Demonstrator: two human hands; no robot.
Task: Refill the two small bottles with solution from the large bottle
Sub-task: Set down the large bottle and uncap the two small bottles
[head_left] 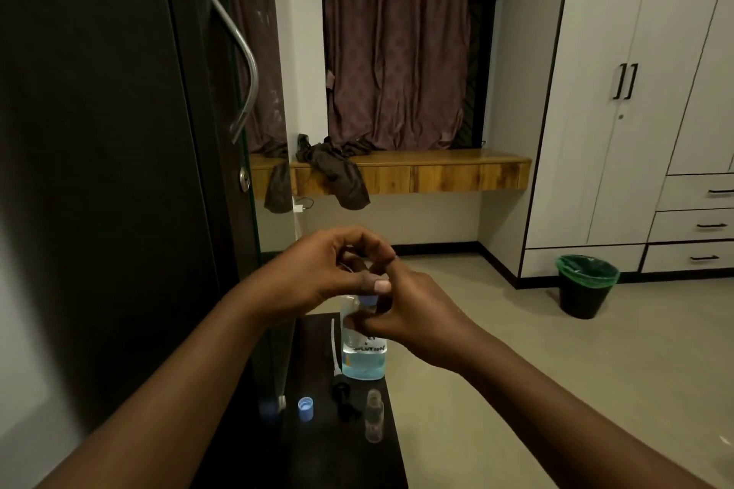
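Large bottle [363,353] stands on the tabletop [317,449], part-full, so sloshy and bottom-heavy; right hand [401,310] clamps its neck, left hand [329,274] pinches something hidden above, near the blue cap [367,299].

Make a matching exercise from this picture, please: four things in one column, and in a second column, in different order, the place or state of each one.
Things:
1. large bottle
2. blue cap
3. small clear bottle
4. dustbin

Places or states:
A. stands on the floor near the white wardrobe, lined with a green bag
B. lies loose on the dark table, near its left edge
C. held at the neck by both hands, blue liquid in its lower part
D. stands open on the table, close to its right edge, no hand on it

Pairs: 1-C, 2-B, 3-D, 4-A
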